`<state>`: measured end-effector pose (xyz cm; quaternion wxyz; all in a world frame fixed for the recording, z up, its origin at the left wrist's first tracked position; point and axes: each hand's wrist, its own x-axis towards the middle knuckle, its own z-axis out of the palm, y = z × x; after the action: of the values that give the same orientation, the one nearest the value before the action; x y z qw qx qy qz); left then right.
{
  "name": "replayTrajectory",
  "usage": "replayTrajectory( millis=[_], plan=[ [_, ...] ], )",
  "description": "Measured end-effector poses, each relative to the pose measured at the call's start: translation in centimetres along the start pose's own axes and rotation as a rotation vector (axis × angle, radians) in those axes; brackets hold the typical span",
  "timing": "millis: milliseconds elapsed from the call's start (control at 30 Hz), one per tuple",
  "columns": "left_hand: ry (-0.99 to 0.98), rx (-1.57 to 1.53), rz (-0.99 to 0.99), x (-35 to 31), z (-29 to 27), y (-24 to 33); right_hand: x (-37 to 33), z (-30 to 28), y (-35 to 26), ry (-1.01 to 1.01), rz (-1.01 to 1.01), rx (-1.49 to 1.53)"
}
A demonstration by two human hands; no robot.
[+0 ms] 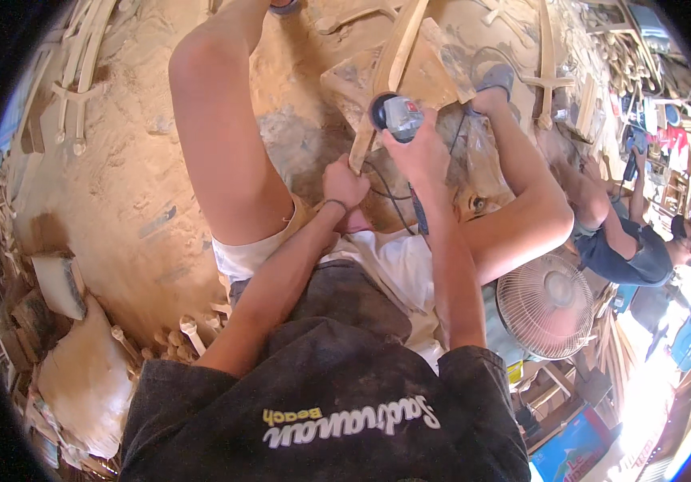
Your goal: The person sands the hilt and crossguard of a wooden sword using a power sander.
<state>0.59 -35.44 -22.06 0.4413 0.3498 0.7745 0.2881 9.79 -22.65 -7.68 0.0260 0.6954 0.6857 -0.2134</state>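
Note:
My right hand (419, 154) is wrapped round an angle grinder (403, 117) with a dark round disc at its front. The disc sits against or just over a long, pale carved wooden piece (400, 50); I cannot tell whether they touch. That piece slants away from me and rests across a broad wooden block (347, 82) on the floor. Closed on its near end is my left hand (346, 183), low between my knees. A dark power cord (388, 195) loops beside my right hand.
Sawdust covers the floor (132, 153). More carved wooden pieces (80, 92) lie at far left, others (549, 72) at far right. A caged fan (546, 305) stands by my right thigh. Another person (631, 241) sits at the right, with piled wood (643, 56) beyond.

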Motion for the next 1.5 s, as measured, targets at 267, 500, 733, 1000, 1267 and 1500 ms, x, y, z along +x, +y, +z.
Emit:
replayTrajectory(
  millis=[267, 500, 733, 1000, 1267, 1500],
  plan=[
    [-0.012, -0.033, 0.003, 0.2, 0.1, 0.6, 1.4, -1.4, 6.7, 0.186, 0.152, 0.101],
    [0.010, 0.050, 0.027, 0.3, 0.2, 0.3, -0.8, 0.3, 1.7, -0.032, -0.070, 0.150],
    [0.013, 0.078, 0.065, 0.1, 0.6, 0.3, 0.3, -2.9, 4.9, 0.023, 0.156, 0.184],
    [0.108, -0.046, 0.197, -2.8, -3.2, 4.5, 2.1, -3.1, 12.8, 0.344, 0.192, 0.520],
    [-0.643, -0.687, -0.209, -9.5, -15.9, 4.1, -3.3, -18.9, 7.9, 0.339, -0.154, 0.630],
    [-0.597, -0.465, -0.282, -12.1, -14.1, 4.9, -2.7, -21.1, 5.7, 0.078, -0.339, 0.511]
  ],
)
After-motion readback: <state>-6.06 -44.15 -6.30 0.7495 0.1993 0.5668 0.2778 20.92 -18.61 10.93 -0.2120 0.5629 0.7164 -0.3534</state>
